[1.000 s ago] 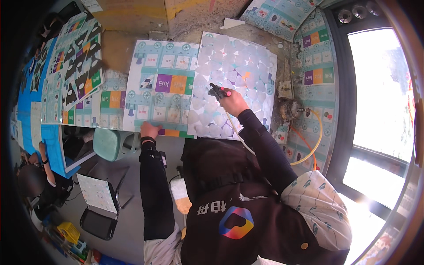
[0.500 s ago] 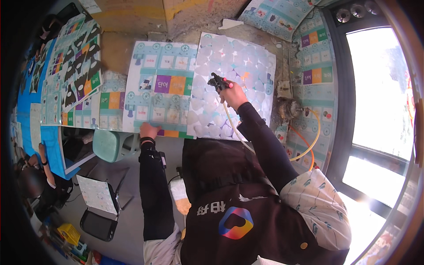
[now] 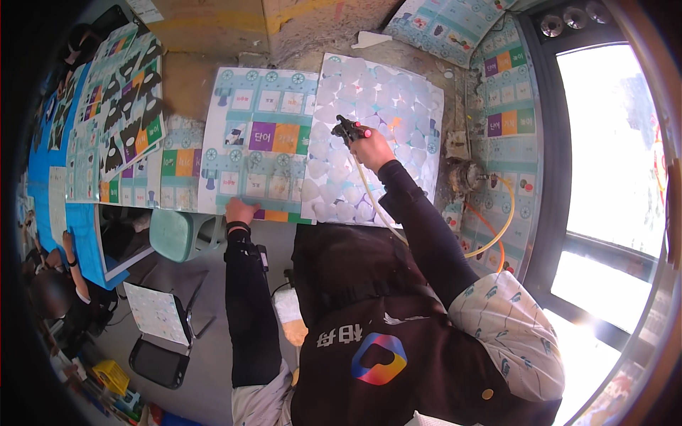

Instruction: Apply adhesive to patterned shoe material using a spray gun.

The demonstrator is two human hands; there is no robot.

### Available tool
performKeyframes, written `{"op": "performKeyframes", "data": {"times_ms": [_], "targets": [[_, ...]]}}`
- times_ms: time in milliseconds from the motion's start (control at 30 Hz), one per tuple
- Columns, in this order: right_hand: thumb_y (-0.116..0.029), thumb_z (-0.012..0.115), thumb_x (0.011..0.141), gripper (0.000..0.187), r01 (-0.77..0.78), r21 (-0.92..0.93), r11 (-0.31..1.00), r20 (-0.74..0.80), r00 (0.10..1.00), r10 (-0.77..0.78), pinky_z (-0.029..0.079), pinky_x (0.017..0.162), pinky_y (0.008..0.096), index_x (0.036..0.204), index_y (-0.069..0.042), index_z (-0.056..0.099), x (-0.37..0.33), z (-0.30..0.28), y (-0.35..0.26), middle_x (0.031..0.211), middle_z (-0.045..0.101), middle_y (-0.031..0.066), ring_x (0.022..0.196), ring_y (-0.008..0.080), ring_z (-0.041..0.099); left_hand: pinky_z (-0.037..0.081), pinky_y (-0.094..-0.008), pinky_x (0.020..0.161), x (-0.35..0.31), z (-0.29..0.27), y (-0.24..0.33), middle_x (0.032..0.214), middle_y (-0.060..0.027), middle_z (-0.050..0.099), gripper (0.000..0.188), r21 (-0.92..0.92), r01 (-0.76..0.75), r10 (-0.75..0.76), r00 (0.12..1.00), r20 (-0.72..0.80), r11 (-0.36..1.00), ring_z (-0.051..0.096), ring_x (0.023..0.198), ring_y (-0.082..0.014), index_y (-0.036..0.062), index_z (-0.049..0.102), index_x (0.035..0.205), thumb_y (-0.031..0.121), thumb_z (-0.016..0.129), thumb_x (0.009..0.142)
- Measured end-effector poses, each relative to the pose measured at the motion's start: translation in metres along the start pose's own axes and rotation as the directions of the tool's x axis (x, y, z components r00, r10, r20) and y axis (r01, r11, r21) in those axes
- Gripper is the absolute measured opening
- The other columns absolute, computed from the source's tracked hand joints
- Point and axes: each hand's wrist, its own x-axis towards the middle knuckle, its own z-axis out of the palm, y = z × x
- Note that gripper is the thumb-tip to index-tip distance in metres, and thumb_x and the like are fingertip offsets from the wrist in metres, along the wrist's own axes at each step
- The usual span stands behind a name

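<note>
My right hand (image 3: 372, 148) is closed round a black spray gun (image 3: 348, 130) with pinkish-red knobs. A pale yellow hose (image 3: 364, 186) hangs from the gun and runs beside my forearm. The gun is over a white sheet (image 3: 310, 207) covered with overlapping pale, rounded, petal-like pieces (image 3: 341, 174). At the front edge of the printed sheet (image 3: 234, 183) to the left, my left hand (image 3: 242, 211) is curled over the paper; its fingertips are partly hidden. That sheet shows teal wheels and purple, orange and green blocks, and it touches the white sheet.
A metal fitting (image 3: 465, 175) with yellow and orange hoses stands to the right, near a bright window (image 3: 611, 142). Cardboard (image 3: 213, 25) lines the back. Printed sheets with black cutouts (image 3: 131, 106) lie far left. Below are a green stool (image 3: 174, 234), a folding chair (image 3: 160, 363) and another person (image 3: 57, 284).
My right hand and the spray gun have shifted slightly left over the white sheet. My left hand stays at the printed sheet's edge.
</note>
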Motion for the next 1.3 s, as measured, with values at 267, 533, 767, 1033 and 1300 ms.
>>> {"op": "performKeyframes", "data": {"times_ms": [267, 533, 767, 1033, 1300], "targets": [[-0.017, 0.057, 0.073, 0.02, 0.022, -0.09, 0.996, 0.064, 0.998, -0.016, 0.046, 0.069, 0.0428, 0.081, 0.001, 0.06, -0.01, -0.009, -0.004, 0.075, 0.062, 0.0224, 0.076, 0.0383, 0.06, 0.046, -0.0432, 0.085, -0.001, 0.0, 0.002, 0.105, -0.0244, 0.059, 0.061, 0.005, 0.006, -0.006, 1.0, -0.009, 1.0, 0.056, 0.102, -0.0372, -0.006, 0.055, 0.1, 0.034, 0.079, 0.062], [-0.015, 0.058, 0.072, 0.019, 0.08, -0.116, 0.99, -0.074, 0.993, -0.089, 0.046, 0.069, 0.0438, 0.082, 0.001, 0.059, -0.008, -0.005, -0.001, 0.077, 0.061, 0.0233, 0.077, 0.0397, 0.059, 0.046, -0.0434, 0.086, 0.001, 0.002, -0.002, 0.104, -0.0242, 0.059, 0.062, 0.006, -0.016, 0.016, 1.0, 0.001, 1.0, 0.056, 0.101, -0.0371, -0.0063, 0.055, 0.1, 0.035, 0.079, 0.061], [-0.016, 0.059, 0.072, 0.02, 0.036, -0.172, 0.984, -0.056, 0.997, -0.046, 0.046, 0.07, 0.044, 0.082, 0.002, 0.059, -0.01, -0.005, 0.005, 0.08, 0.061, 0.0248, 0.08, 0.041, 0.058, 0.046, -0.0433, 0.086, -0.001, -0.001, 0.004, 0.105, -0.0241, 0.059, 0.061, 0.026, 0.001, -0.001, 1.0, 0.001, 1.0, 0.055, 0.102, -0.0371, -0.0053, 0.054, 0.102, 0.034, 0.079, 0.063], [-0.016, 0.059, 0.072, 0.021, 0.065, -0.115, 0.991, -0.048, 0.996, -0.071, 0.046, 0.07, 0.0432, 0.083, 0.001, 0.059, -0.009, -0.003, 0.003, 0.08, 0.061, 0.0244, 0.08, 0.0403, 0.059, 0.046, -0.0433, 0.086, 0.0, 0.001, 0.003, 0.105, -0.0242, 0.059, 0.061, 0.022, 0.007, -0.007, 1.0, 0.019, 1.0, 0.055, 0.102, -0.0371, -0.0053, 0.054, 0.102, 0.034, 0.079, 0.063], [-0.017, 0.059, 0.072, 0.02, 0.094, -0.128, 0.987, -0.068, 0.992, -0.103, 0.046, 0.069, 0.0422, 0.082, 0.001, 0.06, -0.011, -0.003, 0.001, 0.076, 0.061, 0.0229, 0.077, 0.0386, 0.06, 0.046, -0.0434, 0.086, 0.005, 0.004, -0.003, 0.106, -0.0237, 0.058, 0.062, 0.012, 0.005, -0.005, 1.0, 0.011, 1.0, 0.055, 0.102, -0.0371, -0.0051, 0.053, 0.102, 0.035, 0.079, 0.063]]}}
